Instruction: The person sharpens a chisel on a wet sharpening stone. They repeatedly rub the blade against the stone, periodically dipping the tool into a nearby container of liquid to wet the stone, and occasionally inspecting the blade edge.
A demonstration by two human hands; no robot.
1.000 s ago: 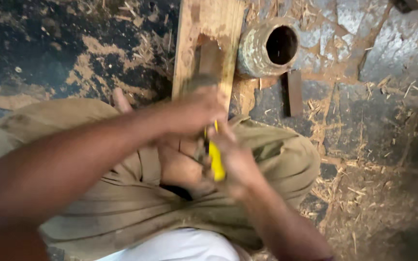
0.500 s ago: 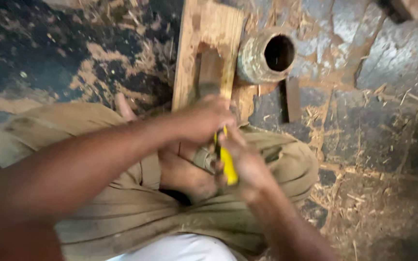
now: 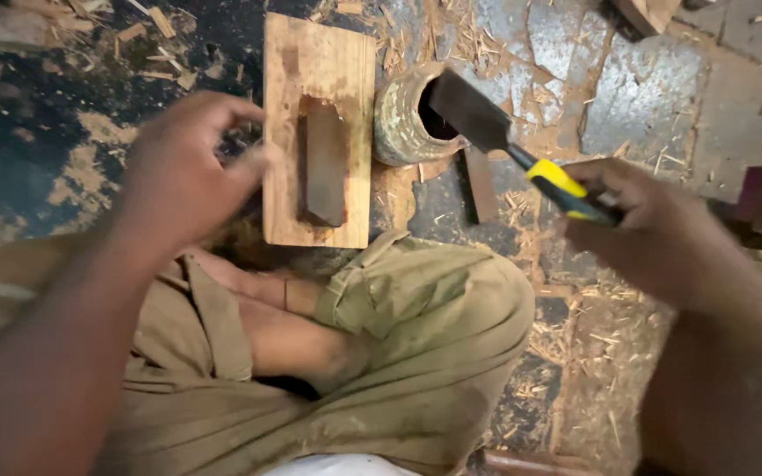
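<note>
My right hand (image 3: 654, 234) grips the chisel (image 3: 522, 159) by its handle: stiff, sharp-edged. Left hand (image 3: 183, 172) hangs loose, empty.

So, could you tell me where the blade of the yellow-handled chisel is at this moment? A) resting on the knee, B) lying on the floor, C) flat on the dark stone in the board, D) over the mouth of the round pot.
D: the right hand holds the chisel with its blade over the pot, clear of the dark stone.

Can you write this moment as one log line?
right hand: holds chisel above pot | left hand: empty, beside stone on board
</note>
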